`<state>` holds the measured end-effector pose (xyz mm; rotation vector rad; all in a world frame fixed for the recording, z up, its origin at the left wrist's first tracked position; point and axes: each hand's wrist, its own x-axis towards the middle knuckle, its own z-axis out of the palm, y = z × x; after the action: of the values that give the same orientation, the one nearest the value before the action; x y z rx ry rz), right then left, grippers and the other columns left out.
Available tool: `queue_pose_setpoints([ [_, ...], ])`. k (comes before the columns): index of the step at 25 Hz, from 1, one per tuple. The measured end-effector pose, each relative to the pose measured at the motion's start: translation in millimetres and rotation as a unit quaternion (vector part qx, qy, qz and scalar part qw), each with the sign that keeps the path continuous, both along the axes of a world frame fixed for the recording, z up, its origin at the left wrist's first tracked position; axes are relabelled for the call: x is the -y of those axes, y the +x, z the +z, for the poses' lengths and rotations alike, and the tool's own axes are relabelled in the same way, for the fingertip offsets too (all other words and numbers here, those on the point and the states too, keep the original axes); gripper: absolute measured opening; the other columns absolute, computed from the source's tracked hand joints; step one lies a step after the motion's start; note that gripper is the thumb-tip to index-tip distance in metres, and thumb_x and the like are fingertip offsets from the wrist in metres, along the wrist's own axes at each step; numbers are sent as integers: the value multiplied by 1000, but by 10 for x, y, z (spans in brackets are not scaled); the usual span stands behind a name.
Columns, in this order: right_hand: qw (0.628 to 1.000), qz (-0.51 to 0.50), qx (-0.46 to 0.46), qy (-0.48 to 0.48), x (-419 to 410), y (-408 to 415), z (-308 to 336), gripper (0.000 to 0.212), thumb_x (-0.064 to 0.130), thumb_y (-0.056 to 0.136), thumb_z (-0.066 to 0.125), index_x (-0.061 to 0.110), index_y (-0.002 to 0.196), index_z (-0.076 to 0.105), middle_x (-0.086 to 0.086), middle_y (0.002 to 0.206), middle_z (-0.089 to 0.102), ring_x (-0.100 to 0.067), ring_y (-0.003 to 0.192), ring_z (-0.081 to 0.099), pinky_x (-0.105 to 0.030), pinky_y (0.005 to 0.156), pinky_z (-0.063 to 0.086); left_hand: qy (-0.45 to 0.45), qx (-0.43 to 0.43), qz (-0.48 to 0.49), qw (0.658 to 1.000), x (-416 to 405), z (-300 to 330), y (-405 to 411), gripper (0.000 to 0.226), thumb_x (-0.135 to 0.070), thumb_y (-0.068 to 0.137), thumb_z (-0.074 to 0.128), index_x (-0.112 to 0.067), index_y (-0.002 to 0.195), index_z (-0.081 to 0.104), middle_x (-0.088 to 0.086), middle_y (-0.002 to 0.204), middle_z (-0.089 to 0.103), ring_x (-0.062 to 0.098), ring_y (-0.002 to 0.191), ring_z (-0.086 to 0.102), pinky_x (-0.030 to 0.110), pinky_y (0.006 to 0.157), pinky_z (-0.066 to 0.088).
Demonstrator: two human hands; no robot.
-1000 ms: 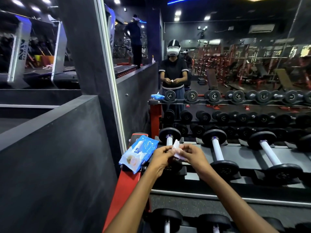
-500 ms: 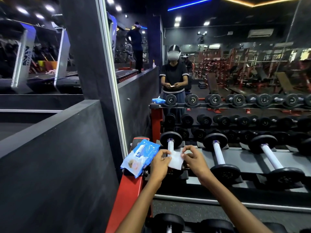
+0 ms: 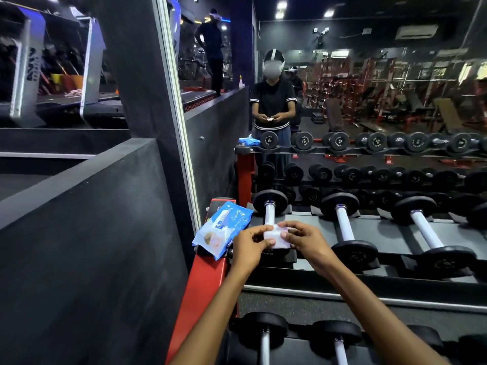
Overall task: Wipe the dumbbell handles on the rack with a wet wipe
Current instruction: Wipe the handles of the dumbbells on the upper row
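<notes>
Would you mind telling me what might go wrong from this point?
The blue wet-wipe pack overhangs the red rack end; a left-hand nudge might knock it off. The small folded white wipe, pinched with the right hand, may cover little of the chrome dumbbell handle.

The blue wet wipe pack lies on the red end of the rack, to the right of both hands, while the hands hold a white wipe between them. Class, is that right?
Not quite. In the head view the blue wet wipe pack lies left of both hands, not right. The rest stands: it lies on the red end of the rack, and the left hand and right hand hold the white wipe between them.
</notes>
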<state>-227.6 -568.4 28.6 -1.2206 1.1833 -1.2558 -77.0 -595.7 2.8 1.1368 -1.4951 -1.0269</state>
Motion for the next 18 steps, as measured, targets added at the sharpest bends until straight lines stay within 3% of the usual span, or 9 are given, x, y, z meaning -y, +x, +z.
queue_pose_setpoints([
  [2, 1000, 1, -31, 8, -3, 14, -21, 29, -8, 78, 66, 3, 105, 65, -11, 85, 68, -17, 73, 64, -20, 67, 54, -11, 40, 4, 999, 18, -27, 34, 39, 7, 74, 75, -5, 111, 71, 4, 99, 72, 10, 80, 64, 25, 82, 52],
  [4, 995, -18, -95, 0, 10, 39, -27, 26, -7, 77, 68, 3, 102, 67, -5, 77, 66, -14, 70, 61, -19, 66, 51, -35, 89, 18, 995, 48, -56, 56, 33, -1, 75, 76, -9, 107, 74, 5, 99, 73, 15, 87, 65, 19, 82, 49],
  [6, 984, -40, -174, -22, 50, 68, -47, 15, 1, 80, 68, 12, 90, 70, 3, 69, 61, -10, 66, 55, -17, 60, 45, -62, 141, 36, 987, 73, -74, 79, 18, -10, 80, 75, -13, 98, 76, 2, 92, 67, 12, 84, 59, 10, 71, 39],
  [9, 960, -22, -277, -40, 108, 72, -78, 9, 12, 78, 74, 13, 86, 69, 4, 76, 56, -10, 72, 55, -25, 69, 46, -64, 144, 29, 987, 136, -128, 120, 7, -12, 82, 75, -9, 88, 74, -4, 84, 56, 6, 74, 51, 18, 68, 38],
  [11, 975, 1, -222, -10, 145, 77, -118, 12, 12, 77, 75, 15, 80, 64, -4, 80, 63, -16, 75, 62, -33, 70, 48, -59, 137, -6, 989, 205, -170, 128, 10, -13, 82, 75, -8, 89, 72, -1, 86, 60, 6, 74, 53, 20, 70, 39],
  [14, 986, -59, -151, 40, 302, 43, -221, 14, 7, 86, 64, 13, 78, 54, -8, 76, 66, -16, 65, 68, -34, 62, 51, -47, 165, 22, 985, 459, -301, 173, 29, -33, 84, 74, -16, 106, 68, 2, 108, 64, 16, 99, 58, 32, 87, 45],
  [16, 986, -93, -128, 48, 456, -17, -313, 14, 4, 88, 58, 14, 81, 52, -8, 80, 64, -25, 69, 69, -46, 71, 54, -76, 263, 112, 955, 686, -408, 236, 39, -39, 88, 66, -18, 121, 63, 4, 126, 58, 23, 119, 51, 38, 100, 37],
  [18, 985, -111, -125, 49, 593, -95, -369, 15, 0, 88, 56, 15, 88, 55, -8, 84, 59, -29, 69, 67, -46, 74, 55, -107, 377, 152, 907, 896, -507, 316, 45, -34, 92, 59, -19, 134, 55, 8, 144, 46, 28, 137, 36, 43, 112, 21],
])
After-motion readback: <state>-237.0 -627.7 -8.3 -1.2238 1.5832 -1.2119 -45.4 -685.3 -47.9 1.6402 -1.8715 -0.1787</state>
